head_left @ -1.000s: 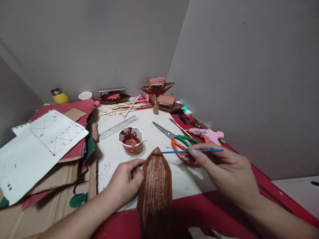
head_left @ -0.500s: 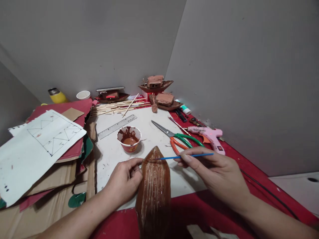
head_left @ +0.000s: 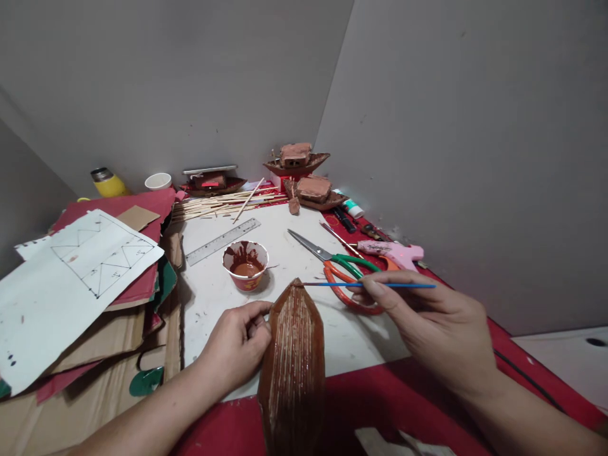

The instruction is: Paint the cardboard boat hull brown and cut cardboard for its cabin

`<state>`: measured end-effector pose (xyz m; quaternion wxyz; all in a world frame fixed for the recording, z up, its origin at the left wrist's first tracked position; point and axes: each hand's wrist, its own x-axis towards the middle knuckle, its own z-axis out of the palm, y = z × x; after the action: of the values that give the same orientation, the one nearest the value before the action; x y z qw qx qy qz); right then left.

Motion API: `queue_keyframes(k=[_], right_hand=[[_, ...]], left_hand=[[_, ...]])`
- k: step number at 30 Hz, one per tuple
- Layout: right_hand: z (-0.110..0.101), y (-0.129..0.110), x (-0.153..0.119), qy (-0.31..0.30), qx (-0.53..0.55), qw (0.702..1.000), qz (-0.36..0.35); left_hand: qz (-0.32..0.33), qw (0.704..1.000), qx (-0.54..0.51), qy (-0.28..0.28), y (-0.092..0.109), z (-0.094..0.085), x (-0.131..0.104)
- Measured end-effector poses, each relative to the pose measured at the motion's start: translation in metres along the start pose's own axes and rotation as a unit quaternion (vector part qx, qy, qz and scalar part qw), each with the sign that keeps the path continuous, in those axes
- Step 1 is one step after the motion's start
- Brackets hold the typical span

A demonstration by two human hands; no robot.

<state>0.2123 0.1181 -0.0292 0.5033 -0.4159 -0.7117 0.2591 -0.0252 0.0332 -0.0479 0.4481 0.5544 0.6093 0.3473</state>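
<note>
A long brown boat-shaped piece [head_left: 294, 367], ridged and glossy, lies with its pointed end away from me. My left hand [head_left: 242, 342] is closed on its left edge near the point. Pinched in my right hand [head_left: 427, 316] is a thin blue paintbrush [head_left: 332, 284], held nearly level, its tip at the piece's pointed end. Behind and left of the point stands a paper cup [head_left: 246, 267] with brown paint inside and smears on its wall. Scissors [head_left: 327, 258] with green and orange handles lie open beyond the brush.
A clear ruler [head_left: 223, 240], thin wooden sticks [head_left: 213, 206] and several brown model boats [head_left: 314, 190] lie farther back. On the right is a pink glue gun [head_left: 394, 251]. Stacked cardboard and a drawing [head_left: 109, 253] fill the left side. Grey walls [head_left: 451, 126] rise behind.
My right hand has moved right and slightly up with the brush, whose tip went from the ridged surface to the pointed end. My left hand has stayed in place.
</note>
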Motion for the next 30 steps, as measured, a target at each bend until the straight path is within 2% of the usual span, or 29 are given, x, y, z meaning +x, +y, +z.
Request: queue_keyframes(k=[11, 16, 22, 25, 30], right_hand=[[-0.002, 0.001, -0.006, -0.006, -0.049, 0.998, -0.050], [0.001, -0.005, -0.007, -0.068, -0.028, 0.995, -0.071], [0.007, -0.011, -0.009, -0.130, 0.017, 0.990, -0.043], [0.008, -0.009, -0.009, -0.121, 0.010, 0.992, -0.046], [0.004, -0.007, -0.008, -0.073, -0.023, 0.996, -0.050]], left_hand=[[0.010, 1.000, 0.007, 0.002, -0.004, 0.000, 0.000], [0.013, 1.000, 0.010, 0.003, -0.004, 0.000, 0.001], [0.017, 1.000, 0.005, 0.001, -0.005, 0.000, 0.001], [0.015, 1.000, 0.005, -0.001, -0.004, -0.001, 0.000], [0.010, 1.000, 0.003, 0.002, -0.003, -0.001, -0.001]])
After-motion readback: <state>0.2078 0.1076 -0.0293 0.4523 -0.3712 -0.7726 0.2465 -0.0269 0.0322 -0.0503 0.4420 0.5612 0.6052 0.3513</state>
